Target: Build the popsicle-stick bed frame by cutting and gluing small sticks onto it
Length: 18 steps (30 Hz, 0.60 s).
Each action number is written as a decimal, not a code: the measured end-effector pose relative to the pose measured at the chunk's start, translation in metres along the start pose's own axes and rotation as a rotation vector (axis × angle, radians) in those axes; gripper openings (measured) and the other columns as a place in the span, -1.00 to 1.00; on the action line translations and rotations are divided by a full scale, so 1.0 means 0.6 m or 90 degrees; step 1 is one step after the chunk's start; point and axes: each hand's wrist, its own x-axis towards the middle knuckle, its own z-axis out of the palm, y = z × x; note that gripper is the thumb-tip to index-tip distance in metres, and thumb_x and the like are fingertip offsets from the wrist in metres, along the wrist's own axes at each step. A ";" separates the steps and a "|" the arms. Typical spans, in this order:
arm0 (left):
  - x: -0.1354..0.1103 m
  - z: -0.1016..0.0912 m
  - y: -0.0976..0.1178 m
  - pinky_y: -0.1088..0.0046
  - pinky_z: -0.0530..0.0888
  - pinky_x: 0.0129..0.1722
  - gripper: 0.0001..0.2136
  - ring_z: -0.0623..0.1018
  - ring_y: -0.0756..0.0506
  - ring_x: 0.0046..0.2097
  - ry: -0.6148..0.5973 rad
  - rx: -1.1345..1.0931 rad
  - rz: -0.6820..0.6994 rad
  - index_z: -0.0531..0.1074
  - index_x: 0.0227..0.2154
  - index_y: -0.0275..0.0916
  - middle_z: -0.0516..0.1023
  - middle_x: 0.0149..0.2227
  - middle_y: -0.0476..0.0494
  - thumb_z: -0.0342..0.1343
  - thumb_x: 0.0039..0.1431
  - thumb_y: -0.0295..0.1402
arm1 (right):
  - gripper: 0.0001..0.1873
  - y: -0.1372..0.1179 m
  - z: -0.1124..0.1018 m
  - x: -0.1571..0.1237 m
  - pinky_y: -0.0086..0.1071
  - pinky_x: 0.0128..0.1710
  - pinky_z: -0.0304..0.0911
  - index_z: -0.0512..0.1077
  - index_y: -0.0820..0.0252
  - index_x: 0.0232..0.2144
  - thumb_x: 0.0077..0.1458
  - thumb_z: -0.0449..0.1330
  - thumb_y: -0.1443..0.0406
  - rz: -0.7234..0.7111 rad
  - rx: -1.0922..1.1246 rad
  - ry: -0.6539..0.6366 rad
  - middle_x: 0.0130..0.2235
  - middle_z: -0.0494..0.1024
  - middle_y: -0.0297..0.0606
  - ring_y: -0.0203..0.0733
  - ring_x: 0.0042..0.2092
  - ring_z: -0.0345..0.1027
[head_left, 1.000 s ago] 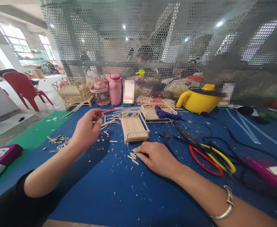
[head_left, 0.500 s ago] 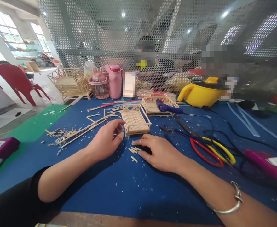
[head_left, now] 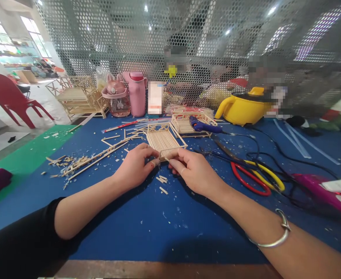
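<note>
A miniature bed (head_left: pixel 162 139) made of thin wooden sticks stands on the blue table, with a low rail along its near end. At its near left corner my left hand (head_left: pixel 137 164) is closed, thumb and fingertips pinching the corner post. My right hand (head_left: pixel 195 168) pinches a short wooden stick (head_left: pixel 167 158) against the near end of the bed, and its fingers partly hide it. Just below, several short cut stick pieces (head_left: pixel 162 179) lie on the table between my hands. A second stick model (head_left: pixel 184 126) stands behind.
A blue glue gun (head_left: pixel 202 126) rests on the second model, its cord trailing right. Red-and-yellow-handled scissors (head_left: pixel 250 180) lie right of my right hand. Sticks and scraps (head_left: pixel 80 164) are scattered left. Pink bottles (head_left: pixel 137 95), a phone (head_left: pixel 155 99) and a yellow pot (head_left: pixel 244 110) line the mesh.
My right hand has picked up a short stick from the small pile and brought it up to the bed's near end. My left hand has closed on the bed's corner. The view has shifted slightly.
</note>
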 end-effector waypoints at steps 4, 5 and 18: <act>-0.005 -0.002 0.005 0.42 0.38 -0.27 -0.88 0.43 -0.04 -0.27 -0.004 -0.009 0.007 0.49 -0.32 -0.22 0.43 -0.30 -0.07 0.09 0.08 -0.47 | -0.82 -0.002 0.009 0.001 -0.37 -0.17 0.30 0.48 0.11 -0.29 0.10 0.10 0.40 -0.050 -0.017 0.063 -0.24 0.60 -0.33 -0.26 -0.23 0.46; -0.006 -0.002 0.006 0.42 0.38 -0.27 -0.88 0.43 -0.04 -0.27 -0.004 -0.013 0.009 0.49 -0.32 -0.22 0.43 -0.29 -0.07 0.10 0.07 -0.47 | -0.82 -0.003 0.011 0.002 -0.37 -0.15 0.30 0.48 0.12 -0.30 0.09 0.10 0.42 -0.067 -0.024 0.069 -0.24 0.59 -0.33 -0.26 -0.20 0.46; 0.003 0.005 0.004 0.46 0.39 -0.34 -0.90 0.45 -0.01 -0.33 0.001 -0.087 -0.002 0.48 -0.36 -0.23 0.46 -0.35 -0.06 0.09 0.12 -0.37 | -0.88 -0.003 0.025 0.012 -0.42 -0.33 0.25 0.24 0.12 -0.33 0.06 0.13 0.38 -0.099 -0.096 0.145 -0.42 0.50 -0.37 -0.26 -0.36 0.44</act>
